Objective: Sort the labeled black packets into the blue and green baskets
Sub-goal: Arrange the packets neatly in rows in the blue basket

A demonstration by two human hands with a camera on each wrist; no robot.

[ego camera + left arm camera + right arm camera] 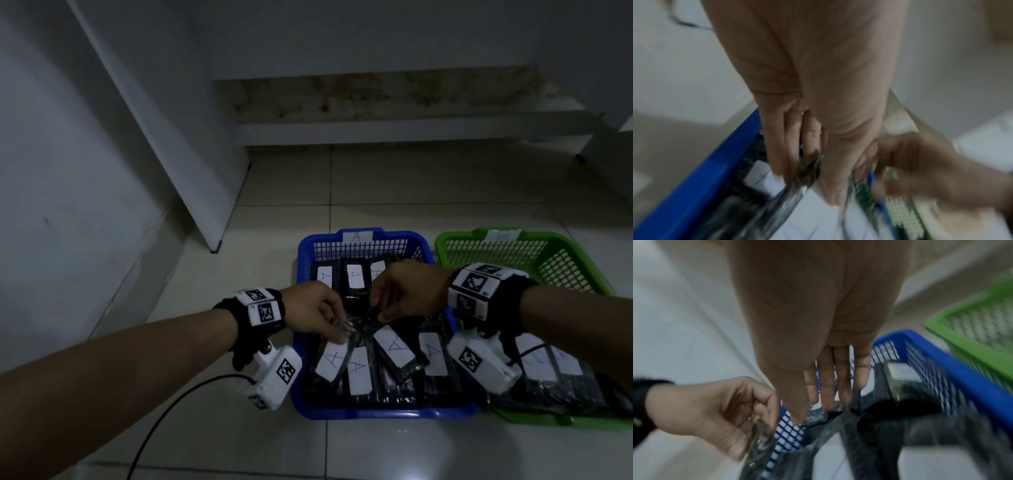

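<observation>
both hands over the middle of the blue basket (359,413). left hand (310,315) has fingers curled, pinching the crinkly top edge of a black packet (334,359) that lies at the basket's near-left. right hand (406,291) is just beside it, fingertips down on the clear wrap of another packet (394,347); fingers look mostly straight in the right wrist view, so can't tell if it's a real pinch or just touching.

progress, my read: well along. blue basket holds a near row and a far row of packets, every readable label says "a", matching the tag on its far rim. green basket (455,246), right of the blue one, has packets in its near end, far end bare mesh; those labels too faint to read. no loose packets on the floor (376,452) around the blue basket, so what's left looks like tidying or the last drops.

views: head shows labels, both baskets, the overall count. left wrist, blurred, shows the pinch itself, thumb against fingers on shiny film. right wrist shows the straight fingers and the mesh wall, no letters legible.
</observation>
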